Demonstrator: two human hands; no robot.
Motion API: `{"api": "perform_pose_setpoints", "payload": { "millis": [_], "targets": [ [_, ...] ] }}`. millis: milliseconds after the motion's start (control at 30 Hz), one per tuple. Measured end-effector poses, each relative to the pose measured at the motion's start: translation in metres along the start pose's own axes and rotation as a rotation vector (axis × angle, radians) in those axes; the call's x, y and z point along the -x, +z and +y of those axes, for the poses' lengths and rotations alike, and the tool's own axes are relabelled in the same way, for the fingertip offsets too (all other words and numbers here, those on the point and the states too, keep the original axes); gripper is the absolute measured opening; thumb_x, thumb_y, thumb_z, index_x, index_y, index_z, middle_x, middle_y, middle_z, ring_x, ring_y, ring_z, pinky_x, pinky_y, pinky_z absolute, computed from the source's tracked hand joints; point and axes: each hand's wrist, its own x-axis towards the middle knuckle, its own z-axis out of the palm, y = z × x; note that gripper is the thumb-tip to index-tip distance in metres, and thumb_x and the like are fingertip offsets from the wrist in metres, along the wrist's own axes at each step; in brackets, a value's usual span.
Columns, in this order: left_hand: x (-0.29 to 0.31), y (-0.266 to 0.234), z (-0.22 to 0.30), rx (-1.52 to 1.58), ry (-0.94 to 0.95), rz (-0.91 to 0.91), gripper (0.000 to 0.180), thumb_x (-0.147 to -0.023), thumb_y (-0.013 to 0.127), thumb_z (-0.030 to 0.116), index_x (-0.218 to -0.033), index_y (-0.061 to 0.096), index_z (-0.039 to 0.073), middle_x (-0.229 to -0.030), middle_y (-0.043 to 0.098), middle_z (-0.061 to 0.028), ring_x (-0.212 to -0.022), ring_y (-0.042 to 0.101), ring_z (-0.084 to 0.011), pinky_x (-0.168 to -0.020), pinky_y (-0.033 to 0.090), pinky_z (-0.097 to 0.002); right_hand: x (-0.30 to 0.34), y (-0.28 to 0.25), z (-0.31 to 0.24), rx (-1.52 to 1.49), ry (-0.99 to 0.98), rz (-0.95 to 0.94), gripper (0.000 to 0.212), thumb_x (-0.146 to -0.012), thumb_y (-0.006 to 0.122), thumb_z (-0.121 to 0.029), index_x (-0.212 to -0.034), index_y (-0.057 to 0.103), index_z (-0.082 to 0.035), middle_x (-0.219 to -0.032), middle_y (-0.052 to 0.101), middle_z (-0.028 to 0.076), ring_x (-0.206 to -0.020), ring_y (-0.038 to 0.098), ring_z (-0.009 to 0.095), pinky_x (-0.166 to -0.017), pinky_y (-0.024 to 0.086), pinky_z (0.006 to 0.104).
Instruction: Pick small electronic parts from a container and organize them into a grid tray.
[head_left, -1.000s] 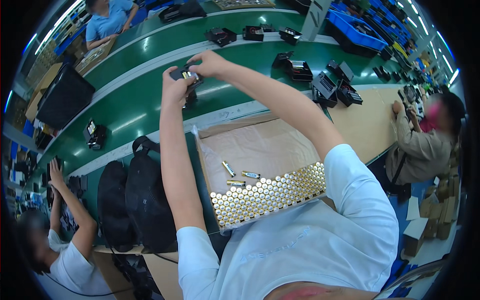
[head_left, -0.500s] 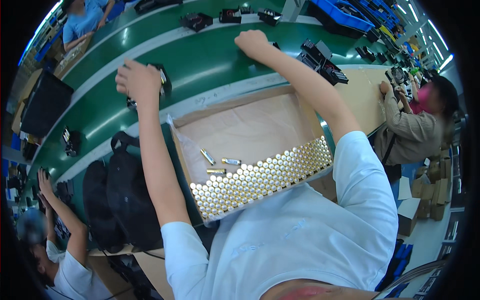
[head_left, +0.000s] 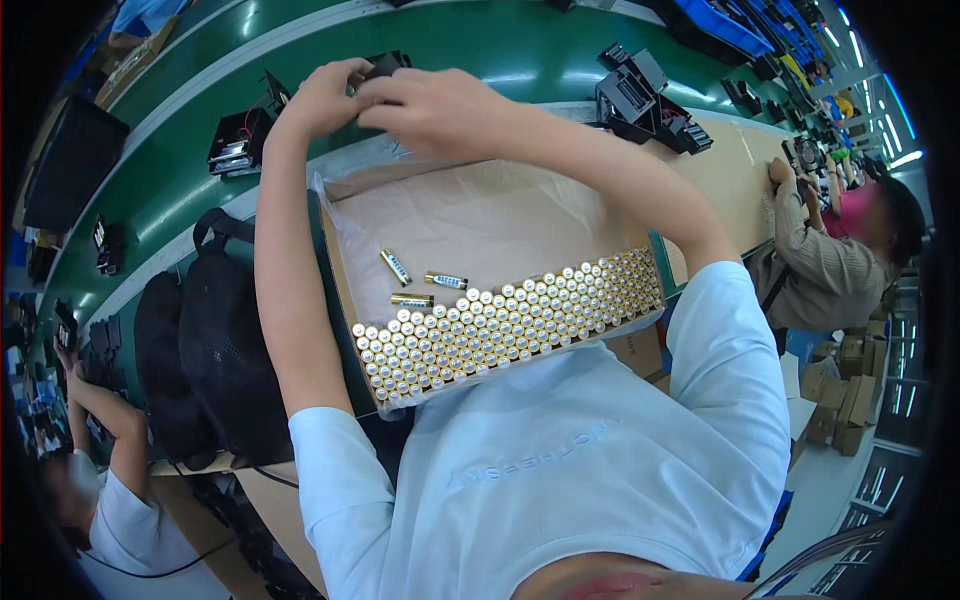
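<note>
Green worktop (head_left: 530,50) curves across the workshop, with a co-worker in white (head_left: 125,515) at the far left. Next come black bags (head_left: 235,360), and above them an open black case (head_left: 240,140) with red wires, standing on the worktop. Just right of it is the left hand (head_left: 325,95), its fingers partly curled beside a dark case (head_left: 388,64); whether they grip it, I cannot tell. That case shows just beyond the fingertips, partly hidden — probably light, stiff and smooth, best taken by its outer side walls, clear of any thin wires or hinge. Below, three loose batteries (head_left: 411,300) lie in a carton (head_left: 520,200): small, rigid and likely to roll, so pinch them round the middle. The right hand (head_left: 435,108) has bent fingers close to the left — any hold is hidden. Packed batteries (head_left: 510,325) stand along the carton's near side. Further right are open black cases (head_left: 645,95) and another co-worker (head_left: 835,250).
</note>
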Motion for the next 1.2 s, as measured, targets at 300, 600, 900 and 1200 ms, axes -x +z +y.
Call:
{"api": "perform_pose_setpoints", "payload": {
  "millis": [300, 600, 900, 1200],
  "targets": [
    [-0.006, -0.017, 0.013, 0.131, -0.212, 0.170, 0.039, -0.086, 0.065, 0.010, -0.122, 0.058, -0.002, -0.102, 0.066, -0.0146, -0.083, 0.064, -0.0209, -0.077, 0.051, -0.0318, 0.031, -0.019, -0.072, -0.772, 0.282, -0.850, 0.018, -0.074, 0.067, -0.010, -0.090, 0.068, -0.001, -0.075, 0.067, 0.010, -0.066, 0.062, 0.026, -0.062, 0.050, 0.0348],
    [0.002, -0.018, 0.023, 0.952, -0.344, 0.226, 0.059, -0.087, 0.062, 0.003, -0.139, 0.036, -0.004, -0.107, 0.059, -0.0256, -0.091, 0.065, -0.0294, -0.082, 0.057, -0.0400, -0.038, 0.006, 0.042, -0.461, 0.682, 0.168, 0.020, -0.077, 0.074, -0.019, -0.086, 0.074, 0.000, -0.067, 0.069, 0.005, -0.055, 0.061, 0.010, -0.053, 0.047, 0.0217],
    [-0.004, -0.008, 0.023, 1.322, -0.326, 0.275, 0.057, -0.088, 0.060, 0.002, -0.138, 0.034, -0.009, -0.109, 0.057, -0.0292, -0.094, 0.065, -0.0336, -0.079, 0.059, -0.0454, -0.071, 0.022, 0.068, -0.386, 0.784, -0.089, 0.023, -0.076, 0.075, -0.019, -0.088, 0.073, 0.001, -0.069, 0.070, 0.007, -0.057, 0.065, 0.012, -0.054, 0.049, 0.0225],
    [-0.007, -0.011, 0.014, 1.462, -0.442, 0.280, 0.049, -0.089, 0.061, 0.006, -0.131, 0.041, -0.010, -0.106, 0.059, -0.0271, -0.092, 0.064, -0.0322, -0.076, 0.060, -0.0427, -0.060, 0.014, 0.023, -0.068, 0.294, 0.187, 0.021, -0.075, 0.071, -0.018, -0.088, 0.070, -0.002, -0.073, 0.069, 0.009, -0.058, 0.062, 0.023, -0.058, 0.049, 0.0299]
  ]
}}
